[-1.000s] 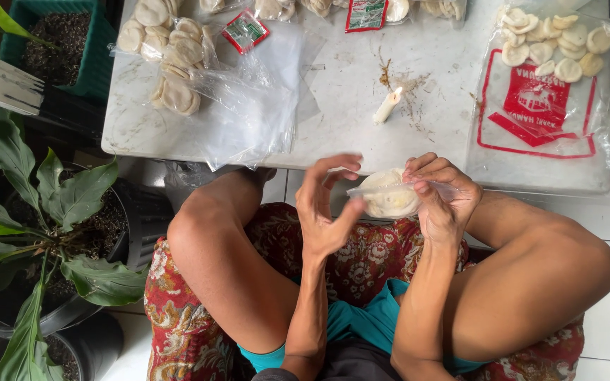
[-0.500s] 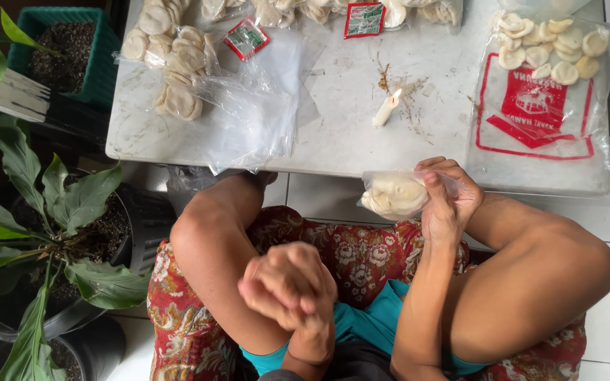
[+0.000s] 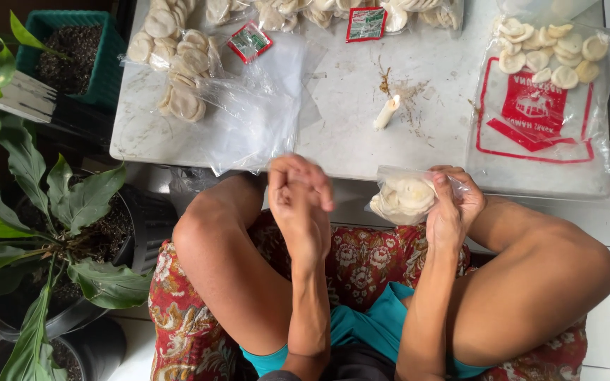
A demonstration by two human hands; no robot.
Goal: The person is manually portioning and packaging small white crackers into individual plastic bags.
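Head view: the right hand (image 3: pixel 453 204) pinches the twisted mouth of a small bag of crackers (image 3: pixel 402 199) at the near edge of the surface (image 3: pixel 347 106), keeping it closed; the left hand (image 3: pixel 299 201) hangs curled and apparently empty beside it, near a candle (image 3: pixel 385 113).

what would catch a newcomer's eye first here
The right hand holds a small clear plastic bag of pale round crackers at the near edge of the low white table. The left hand is raised beside it, apart. A short white candle lies mid-table.
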